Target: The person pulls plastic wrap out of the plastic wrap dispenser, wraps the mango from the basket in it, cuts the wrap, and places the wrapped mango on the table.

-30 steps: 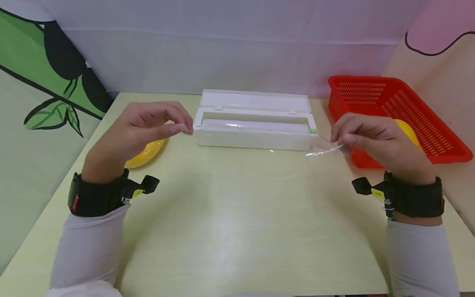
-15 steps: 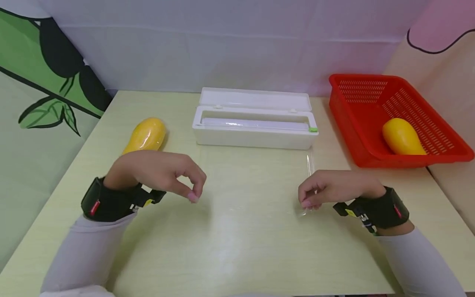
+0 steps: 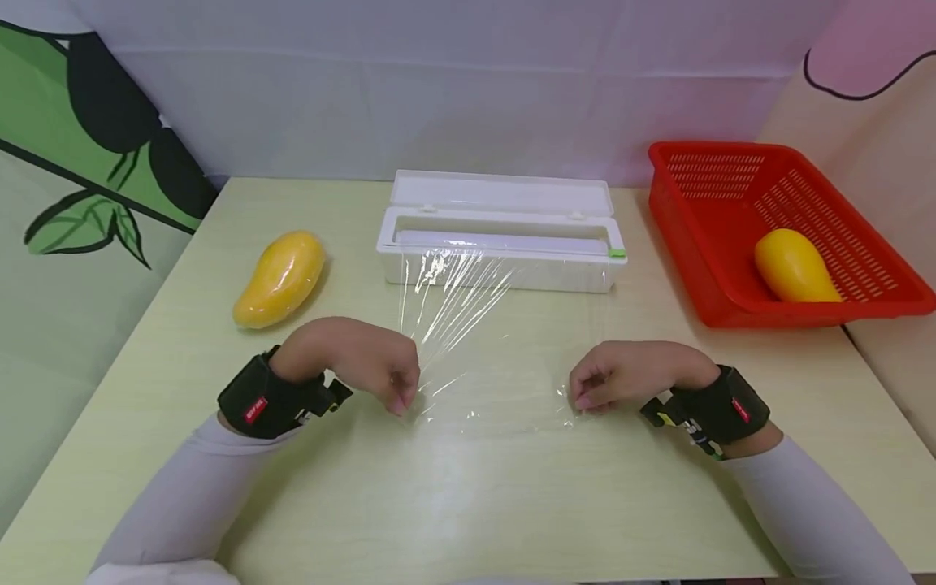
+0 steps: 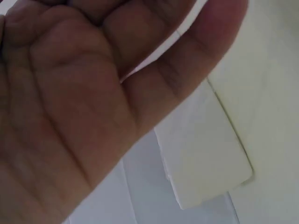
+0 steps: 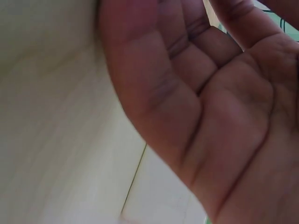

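Note:
A sheet of clear plastic wrap (image 3: 468, 341) stretches from the white wrap dispenser box (image 3: 504, 275) toward the person, with bright creases fanning to its left corner. At that corner my left hand (image 3: 369, 361) pinches the film between thumb and fingers. My right hand (image 3: 621, 375) pinches the near right corner, low over the table. The box's lid (image 3: 500, 192) stands open at the back, and a white roll (image 3: 504, 243) lies inside. In the left wrist view the palm (image 4: 70, 102) is close, with the box (image 4: 201, 149) beyond; the right wrist view shows curled fingers (image 5: 145, 79).
A yellow mango (image 3: 281, 279) lies on the table (image 3: 468, 512) left of the box. At the right stands a red basket (image 3: 720, 244) with another yellow mango (image 3: 795, 266) inside. A green slider (image 3: 617, 253) sits at the box's right end. A pale cloth wall closes the back.
Both hands have come down from beside the box toward the person, drawing the film out over the table. The left hand has moved right and now pulls creases into the sheet.

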Available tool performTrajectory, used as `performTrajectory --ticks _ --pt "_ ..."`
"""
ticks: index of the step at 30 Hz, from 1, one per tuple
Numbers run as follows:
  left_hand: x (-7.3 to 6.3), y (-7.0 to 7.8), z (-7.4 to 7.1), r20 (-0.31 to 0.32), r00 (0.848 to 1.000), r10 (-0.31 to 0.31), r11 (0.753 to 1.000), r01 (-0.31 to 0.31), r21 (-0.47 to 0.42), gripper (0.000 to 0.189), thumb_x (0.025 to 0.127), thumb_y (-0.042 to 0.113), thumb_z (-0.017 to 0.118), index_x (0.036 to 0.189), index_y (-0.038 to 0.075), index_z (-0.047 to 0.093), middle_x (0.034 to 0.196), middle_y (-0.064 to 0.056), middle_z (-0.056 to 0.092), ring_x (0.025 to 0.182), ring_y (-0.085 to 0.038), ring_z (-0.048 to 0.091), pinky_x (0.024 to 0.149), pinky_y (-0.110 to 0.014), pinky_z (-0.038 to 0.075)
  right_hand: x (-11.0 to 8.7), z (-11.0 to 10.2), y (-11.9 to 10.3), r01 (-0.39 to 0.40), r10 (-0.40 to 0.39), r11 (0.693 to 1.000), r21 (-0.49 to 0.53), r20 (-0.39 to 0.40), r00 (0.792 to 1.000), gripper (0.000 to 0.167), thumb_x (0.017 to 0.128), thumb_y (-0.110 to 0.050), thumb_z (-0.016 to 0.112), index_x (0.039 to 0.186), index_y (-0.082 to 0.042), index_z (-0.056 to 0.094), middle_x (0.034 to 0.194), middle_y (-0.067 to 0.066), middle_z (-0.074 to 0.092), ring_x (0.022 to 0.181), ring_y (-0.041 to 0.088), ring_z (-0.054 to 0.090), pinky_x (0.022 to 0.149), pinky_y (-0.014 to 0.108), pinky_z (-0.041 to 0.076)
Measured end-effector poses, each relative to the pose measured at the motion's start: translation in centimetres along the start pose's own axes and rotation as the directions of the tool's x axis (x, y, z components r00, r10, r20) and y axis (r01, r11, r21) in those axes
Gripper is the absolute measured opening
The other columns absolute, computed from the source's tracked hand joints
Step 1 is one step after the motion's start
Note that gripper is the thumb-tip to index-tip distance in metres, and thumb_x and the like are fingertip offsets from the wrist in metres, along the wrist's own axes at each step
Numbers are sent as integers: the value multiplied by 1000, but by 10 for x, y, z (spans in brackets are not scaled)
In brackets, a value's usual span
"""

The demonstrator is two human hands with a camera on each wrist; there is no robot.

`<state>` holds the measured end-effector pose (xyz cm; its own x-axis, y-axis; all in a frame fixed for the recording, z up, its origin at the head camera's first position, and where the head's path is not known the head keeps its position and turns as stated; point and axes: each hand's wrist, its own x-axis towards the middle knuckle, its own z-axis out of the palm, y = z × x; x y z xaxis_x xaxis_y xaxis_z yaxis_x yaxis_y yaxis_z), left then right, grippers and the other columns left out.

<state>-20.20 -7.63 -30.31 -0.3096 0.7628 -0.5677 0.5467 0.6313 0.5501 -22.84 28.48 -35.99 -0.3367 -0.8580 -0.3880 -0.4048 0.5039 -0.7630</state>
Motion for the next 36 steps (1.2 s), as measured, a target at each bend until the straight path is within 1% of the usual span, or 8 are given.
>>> performTrajectory --ticks 5,8,16,19,23,26,30,36 --pt "10 -4 4 18 999 -47 999 47 11 18 87 4 64 69 2 66 56 11 35 54 -4 30 56 -21 26 1 1 -1 -41 41 998 43 -1 999 8 97 -19 65 95 -13 71 73 3 60 68 12 55 67 24 47" --pt "13 -5 5 19 998 -62 998 62 15 22 89 5 63 68 0 66 54 11 33 53 -4 28 55 -21 22 1 1 -1 -63 63 994 89 4 998 9 98 -17 65 99 -12 72 76 4 63 69 15 57 67 25 50" --pt "15 -6 4 11 996 -93 996 93 -14 22 92 5 63 72 5 71 62 5 60 57 -4 42 60 -19 34 -1 1 -2 -116 119 981 157 -10 993 11 99 -11 61 105 -10 70 82 7 66 71 21 61 65 29 52" --pt "14 -6 3 -3 996 -92 996 92 -12 19 92 3 62 75 5 69 67 2 64 61 -5 49 65 -21 41 -2 2 -4 -97 104 983 157 -38 994 19 99 -3 57 111 -12 68 86 8 68 72 23 64 61 30 53" --pt "12 -4 2 -16 992 -128 991 127 -43 13 93 3 61 83 6 68 75 1 65 67 -9 62 74 -25 47 -1 2 -6 -58 68 989 138 -67 995 31 95 7 54 115 -12 67 91 8 69 76 24 66 55 27 49" --pt "9 -2 1 -12 988 -153 986 152 -71 11 95 4 61 88 6 69 81 1 65 71 -12 68 79 -26 49 -2 1 -5 -40 44 995 87 -41 998 32 92 7 58 116 -11 68 90 4 70 81 21 67 63 26 51" --pt "8 0 0 -7 988 -154 985 152 -84 11 97 7 61 89 6 69 82 0 65 71 -13 70 81 -27 49 -9 -4 -4 -47 46 998 31 23 999 27 94 -6 65 121 -12 69 93 -2 73 88 15 68 85 29 52" --pt "4 -3 -2 -37 989 -143 985 138 -103 10 97 10 61 92 8 69 84 3 65 73 -13 70 82 -30 49 -28 -12 -18 -29 27 999 24 69 997 38 101 -24 59 137 -12 60 121 -1 69 113 15 65 100 28 47"
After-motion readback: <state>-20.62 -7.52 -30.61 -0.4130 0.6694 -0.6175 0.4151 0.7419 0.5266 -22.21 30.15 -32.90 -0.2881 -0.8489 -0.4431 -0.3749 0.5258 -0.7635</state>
